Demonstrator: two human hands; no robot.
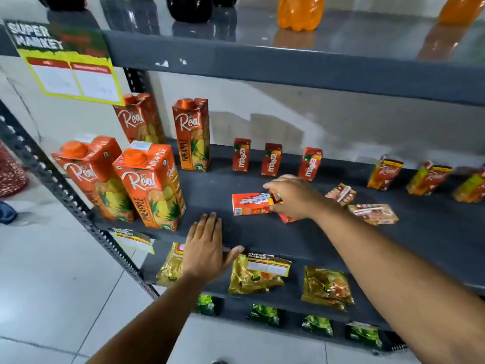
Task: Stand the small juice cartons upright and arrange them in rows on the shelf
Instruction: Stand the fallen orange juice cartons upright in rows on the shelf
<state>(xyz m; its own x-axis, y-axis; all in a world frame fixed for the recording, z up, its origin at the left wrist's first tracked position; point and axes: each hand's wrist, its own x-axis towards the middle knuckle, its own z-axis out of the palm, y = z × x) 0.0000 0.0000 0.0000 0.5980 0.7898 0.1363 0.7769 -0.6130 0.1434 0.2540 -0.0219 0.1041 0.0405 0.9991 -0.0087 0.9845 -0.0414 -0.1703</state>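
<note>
Right hand [294, 198] reaching over shelf [262, 232], gripping a fallen small carton [278, 203] beside another lying flat [250, 204]; left hand [207, 248] resting flat, released, on shelf edge; three Maaza cartons [271, 160] standing behind.

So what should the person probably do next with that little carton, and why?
Probably lift and tip upright the small carton that the right hand is closing on. It lies flat, as does its neighbour, while three Maaza cartons already stand behind.
</note>
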